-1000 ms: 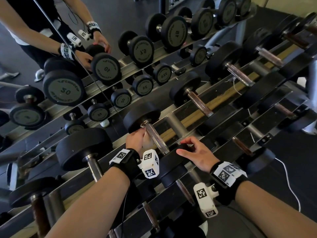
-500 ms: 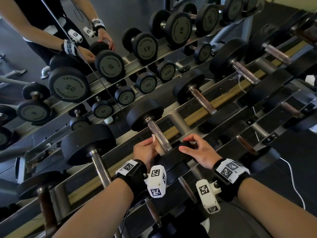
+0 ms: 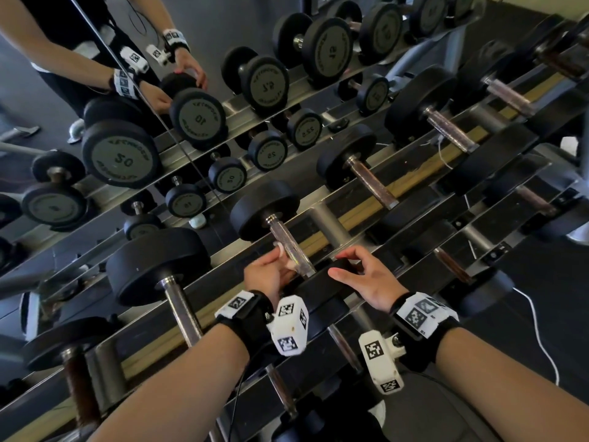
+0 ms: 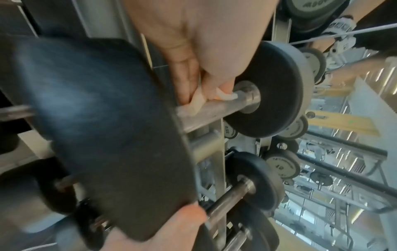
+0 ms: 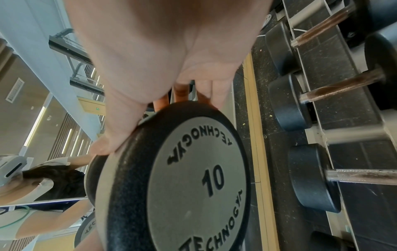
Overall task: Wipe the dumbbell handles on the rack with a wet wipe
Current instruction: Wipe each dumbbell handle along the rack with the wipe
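A 10 kg dumbbell lies on the upper tier of the rack (image 3: 366, 212), its steel handle (image 3: 287, 242) pointing away from me. My left hand (image 3: 282, 258) pinches a white wet wipe (image 3: 280, 247) against the handle's left side, a little below the far head (image 3: 264, 208). In the left wrist view the wipe (image 4: 198, 100) is folded between thumb and fingers on the handle (image 4: 217, 108). My right hand (image 3: 353, 269) grips the near head (image 3: 322, 287), fingers over its rim and thumb on its left. The right wrist view shows that head's face marked 10 (image 5: 193, 186) under my palm.
More black dumbbells (image 3: 347, 154) sit in a row on both tiers, several with rusty handles (image 3: 373, 183). A mirror (image 3: 127, 154) behind the rack reflects the weights and my arms. A white cable (image 3: 538, 330) runs over the dark floor at right.
My left hand has slid the wipe along the handle, from right by the far head toward me. The right hand has stayed on the near head.
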The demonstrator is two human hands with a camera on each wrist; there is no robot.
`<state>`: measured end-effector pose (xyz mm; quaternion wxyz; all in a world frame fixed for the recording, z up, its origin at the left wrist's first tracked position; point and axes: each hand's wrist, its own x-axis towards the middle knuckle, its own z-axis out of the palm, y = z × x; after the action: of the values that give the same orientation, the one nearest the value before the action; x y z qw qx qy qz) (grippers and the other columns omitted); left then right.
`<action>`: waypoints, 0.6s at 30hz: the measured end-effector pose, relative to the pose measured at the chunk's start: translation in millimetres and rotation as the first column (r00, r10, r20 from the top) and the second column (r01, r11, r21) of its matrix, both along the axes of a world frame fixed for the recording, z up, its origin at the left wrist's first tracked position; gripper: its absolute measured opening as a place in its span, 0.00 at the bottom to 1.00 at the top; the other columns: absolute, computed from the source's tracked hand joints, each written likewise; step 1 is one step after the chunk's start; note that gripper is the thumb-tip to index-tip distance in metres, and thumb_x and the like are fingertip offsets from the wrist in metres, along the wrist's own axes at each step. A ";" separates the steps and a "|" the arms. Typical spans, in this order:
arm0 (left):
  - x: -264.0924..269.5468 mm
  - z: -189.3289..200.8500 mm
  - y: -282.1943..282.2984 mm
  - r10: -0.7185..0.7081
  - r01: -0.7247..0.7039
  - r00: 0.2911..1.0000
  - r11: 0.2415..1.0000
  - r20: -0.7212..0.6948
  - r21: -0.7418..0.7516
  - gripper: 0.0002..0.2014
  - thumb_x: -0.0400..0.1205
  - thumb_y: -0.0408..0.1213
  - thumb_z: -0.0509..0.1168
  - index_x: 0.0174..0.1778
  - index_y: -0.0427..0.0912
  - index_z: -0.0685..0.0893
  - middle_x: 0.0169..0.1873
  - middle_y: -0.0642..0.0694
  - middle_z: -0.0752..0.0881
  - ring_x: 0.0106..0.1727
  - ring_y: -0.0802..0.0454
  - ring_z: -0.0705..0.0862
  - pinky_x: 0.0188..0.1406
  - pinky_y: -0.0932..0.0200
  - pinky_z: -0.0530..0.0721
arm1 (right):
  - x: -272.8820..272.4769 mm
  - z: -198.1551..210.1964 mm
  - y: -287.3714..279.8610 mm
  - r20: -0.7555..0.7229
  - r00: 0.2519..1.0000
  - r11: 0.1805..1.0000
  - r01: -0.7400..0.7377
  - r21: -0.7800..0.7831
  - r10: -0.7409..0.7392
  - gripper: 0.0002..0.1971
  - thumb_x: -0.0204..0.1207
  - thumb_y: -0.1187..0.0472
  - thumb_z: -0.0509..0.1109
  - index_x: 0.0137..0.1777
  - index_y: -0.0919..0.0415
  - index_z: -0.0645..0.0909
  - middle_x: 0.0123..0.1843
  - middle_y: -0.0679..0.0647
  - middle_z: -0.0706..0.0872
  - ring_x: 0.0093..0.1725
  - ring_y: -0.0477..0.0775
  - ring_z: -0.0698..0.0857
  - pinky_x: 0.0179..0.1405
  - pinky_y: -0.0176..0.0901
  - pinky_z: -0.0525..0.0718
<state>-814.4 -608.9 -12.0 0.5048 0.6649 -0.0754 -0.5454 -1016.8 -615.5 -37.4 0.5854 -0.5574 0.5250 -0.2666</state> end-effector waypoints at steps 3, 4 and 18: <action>-2.1 -4.0 11.5 -0.037 0.037 0.999 0.999 -0.014 0.018 0.16 0.82 0.22 0.67 0.65 0.31 0.84 0.57 0.29 0.88 0.59 0.33 0.88 0.61 0.43 0.87 | -0.1 0.6 -0.6 0.014 1.000 1.000 0.003 0.005 -0.003 0.35 0.54 0.27 0.78 0.58 0.45 0.80 0.59 0.46 0.84 0.61 0.51 0.84 0.69 0.61 0.80; 0.9 -3.1 11.3 -0.036 0.036 0.999 0.999 -0.015 0.016 0.16 0.82 0.22 0.67 0.66 0.31 0.84 0.56 0.29 0.88 0.58 0.33 0.88 0.59 0.43 0.87 | -0.3 0.7 -0.7 0.012 1.000 1.000 0.000 0.004 0.000 0.35 0.54 0.27 0.78 0.58 0.44 0.80 0.59 0.46 0.84 0.61 0.51 0.84 0.69 0.61 0.80; 2.4 -4.2 9.3 -0.264 0.261 0.930 0.964 0.255 0.045 0.15 0.81 0.25 0.69 0.63 0.38 0.88 0.51 0.38 0.91 0.51 0.45 0.90 0.61 0.49 0.87 | 0.6 -2.1 -0.4 0.008 1.000 1.000 0.007 -0.009 -0.007 0.32 0.55 0.28 0.76 0.57 0.43 0.80 0.58 0.42 0.83 0.63 0.48 0.82 0.71 0.59 0.78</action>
<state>-812.0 -599.6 -16.2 0.4100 0.7167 -0.2260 -0.5168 -1016.2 -615.9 -39.5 0.5841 -0.5570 0.5233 -0.2733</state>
